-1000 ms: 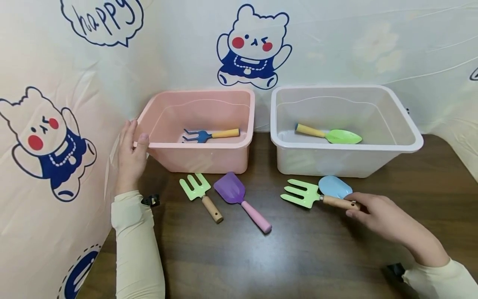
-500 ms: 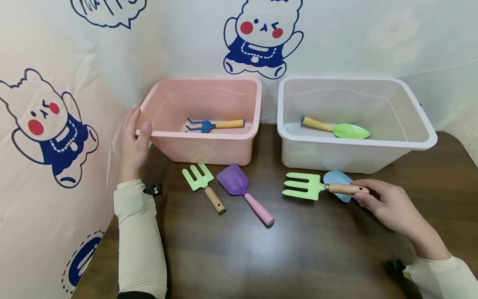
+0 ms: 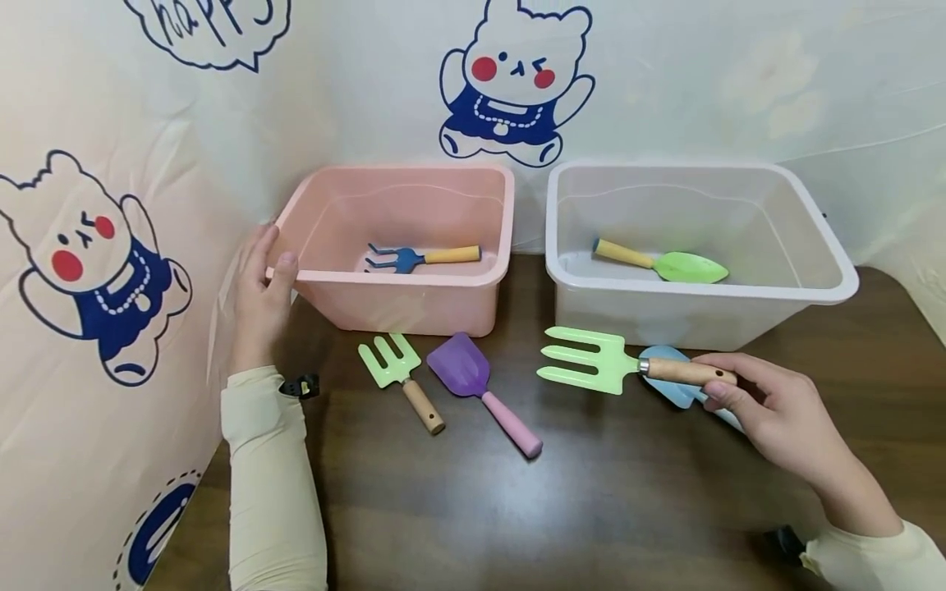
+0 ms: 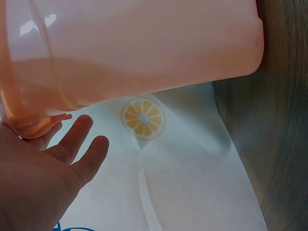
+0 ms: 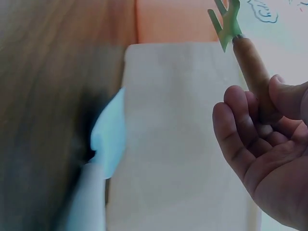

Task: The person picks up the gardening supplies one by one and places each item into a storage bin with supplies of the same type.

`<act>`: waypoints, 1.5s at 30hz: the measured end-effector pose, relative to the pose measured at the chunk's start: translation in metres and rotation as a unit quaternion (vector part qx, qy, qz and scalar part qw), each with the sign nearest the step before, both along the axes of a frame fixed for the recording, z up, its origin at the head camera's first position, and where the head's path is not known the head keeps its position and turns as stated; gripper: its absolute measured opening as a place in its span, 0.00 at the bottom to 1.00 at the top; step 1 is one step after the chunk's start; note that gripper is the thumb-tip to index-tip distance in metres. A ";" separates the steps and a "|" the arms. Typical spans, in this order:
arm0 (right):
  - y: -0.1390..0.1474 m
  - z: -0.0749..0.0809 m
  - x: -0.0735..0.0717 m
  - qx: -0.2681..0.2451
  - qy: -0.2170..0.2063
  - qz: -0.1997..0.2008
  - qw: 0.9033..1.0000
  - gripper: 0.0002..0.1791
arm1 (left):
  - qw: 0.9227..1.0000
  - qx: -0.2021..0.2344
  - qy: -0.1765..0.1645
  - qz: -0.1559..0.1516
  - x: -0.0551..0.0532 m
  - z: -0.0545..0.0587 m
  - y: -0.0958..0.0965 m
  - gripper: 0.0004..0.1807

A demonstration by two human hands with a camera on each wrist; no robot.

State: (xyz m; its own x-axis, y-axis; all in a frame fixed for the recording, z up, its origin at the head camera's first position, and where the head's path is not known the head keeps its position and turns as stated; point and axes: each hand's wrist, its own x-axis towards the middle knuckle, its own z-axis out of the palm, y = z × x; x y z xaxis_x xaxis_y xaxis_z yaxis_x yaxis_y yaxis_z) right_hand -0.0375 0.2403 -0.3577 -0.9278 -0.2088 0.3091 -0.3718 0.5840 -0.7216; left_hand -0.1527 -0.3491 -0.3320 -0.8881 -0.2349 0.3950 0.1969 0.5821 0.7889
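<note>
My right hand (image 3: 783,410) grips the wooden handle of a green hand fork (image 3: 591,359), with its prongs pointing left. In the right wrist view, thumb and fingers close round the handle (image 5: 252,67). Under the fork, a light blue hand shovel (image 3: 668,391) lies on the table, partly covered by the handle. My left hand (image 3: 262,308) holds the front left corner of the pink bin (image 3: 399,300), thumb at the rim. From the left wrist, one finger tucks under the rim while two others (image 4: 91,156) extend past it.
A blue rake (image 3: 406,259) lies inside the pink bin. The white bin (image 3: 665,316) holds a green trowel (image 3: 691,268). In front of the pink bin, another green fork (image 3: 399,377) and a purple shovel (image 3: 461,369) with pink handle lie on the brown table (image 3: 443,509).
My right hand has picked up the green fork from the table, raising it over the blue shovel. My left hand stays at the pink bin. The head view has shifted slightly.
</note>
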 end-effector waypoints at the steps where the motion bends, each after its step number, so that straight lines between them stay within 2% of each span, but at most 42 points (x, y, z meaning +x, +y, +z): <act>1: -0.001 0.002 0.001 -0.009 0.005 0.001 1.000 0.16 | 1.000 -0.002 0.000 0.000 -0.001 0.000 0.000 0.29; 7: -0.009 0.017 -0.001 -0.038 0.045 0.013 0.998 0.17 | 1.000 -0.012 0.002 -0.001 -0.002 0.002 -0.001 0.29; 11: -0.015 0.027 -0.008 -0.037 0.077 0.020 0.996 0.17 | 1.000 -0.010 0.006 -0.006 -0.001 0.002 -0.002 0.29; 18: -0.028 0.040 -0.022 -0.045 0.123 0.052 0.990 0.14 | 1.000 -0.005 -0.015 0.005 0.005 0.004 -0.002 0.31; 21: -0.033 0.044 -0.026 -0.056 0.114 0.052 0.991 0.15 | 1.000 -0.012 -0.015 0.009 0.005 0.006 -0.003 0.31; 26: -0.039 0.051 -0.028 -0.078 0.085 0.040 0.993 0.15 | 1.000 -0.022 -0.007 0.004 0.006 0.001 -0.004 0.31; 33: -0.047 0.062 -0.035 -0.093 0.039 -0.003 0.995 0.14 | 1.000 -0.022 0.000 -0.001 0.004 -0.003 -0.004 0.30; 38: -0.058 0.066 -0.046 -0.112 0.059 0.008 0.992 0.14 | 1.000 -0.023 0.000 -0.004 0.004 -0.004 -0.005 0.31; 45: -0.084 0.079 -0.068 -0.169 0.086 0.019 0.982 0.13 | 1.000 -0.018 -0.002 -0.008 0.004 -0.005 -0.006 0.31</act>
State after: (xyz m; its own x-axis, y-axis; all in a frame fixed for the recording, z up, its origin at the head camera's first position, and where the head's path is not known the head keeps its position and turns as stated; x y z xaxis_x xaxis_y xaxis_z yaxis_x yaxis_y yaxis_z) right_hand -0.1055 0.1567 -0.2788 -0.8491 -0.1014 0.5183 -0.5224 0.3052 -0.7962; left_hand -0.1485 -0.3553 -0.3373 -0.8930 -0.2066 0.3999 0.2033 0.6075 0.7678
